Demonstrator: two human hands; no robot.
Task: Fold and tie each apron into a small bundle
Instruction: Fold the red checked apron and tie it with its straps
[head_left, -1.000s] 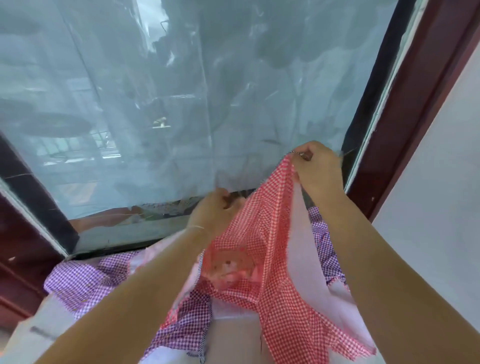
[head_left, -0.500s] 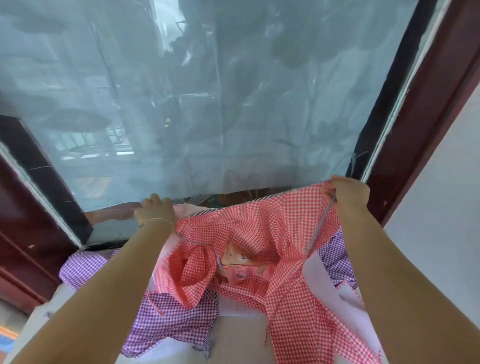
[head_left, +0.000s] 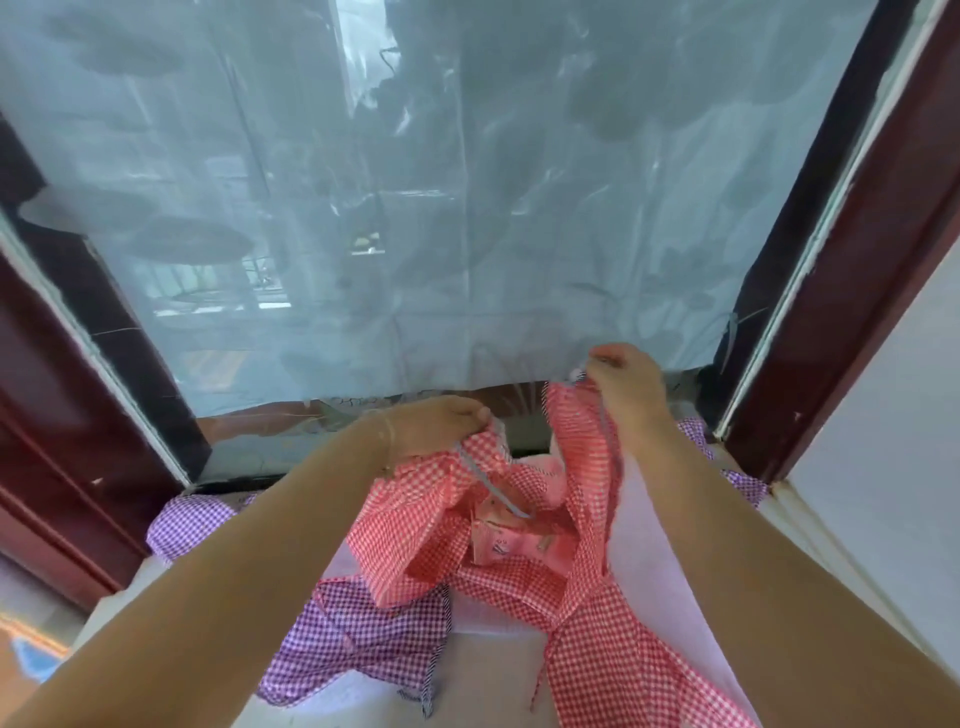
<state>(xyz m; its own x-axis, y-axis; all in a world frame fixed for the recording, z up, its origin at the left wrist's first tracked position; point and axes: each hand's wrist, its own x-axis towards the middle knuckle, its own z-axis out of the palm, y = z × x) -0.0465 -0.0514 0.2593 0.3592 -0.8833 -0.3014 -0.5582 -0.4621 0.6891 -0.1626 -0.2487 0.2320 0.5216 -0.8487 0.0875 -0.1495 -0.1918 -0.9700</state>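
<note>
Head view, looking down over both forearms: the left hand (head_left: 441, 423) pinches one top edge of the red gingham apron (head_left: 519, 545), and the right hand (head_left: 626, 387) pinches another edge a little higher and farther out, so the two hands are apart with the cloth sagging between and below them. A thin grey tie string (head_left: 488, 483) hangs in a loop just under the left hand, over a pink printed pocket panel (head_left: 514, 545) in the hollow of the cloth. Beneath the left forearm lies a purple gingham apron (head_left: 363, 634), with more purple check showing past the right wrist. My guess is that the main risk is a crooked fold: the cloth is limp, thin and already crumpled, and if either pinch slips the edges will not meet squarely. The loose string could also get buried in the fold, leaving nothing to tie with, or the red hem could drag the purple apron along. Beyond both hands hangs a translucent plastic sheet (head_left: 467, 208), creased and glossy.
</note>
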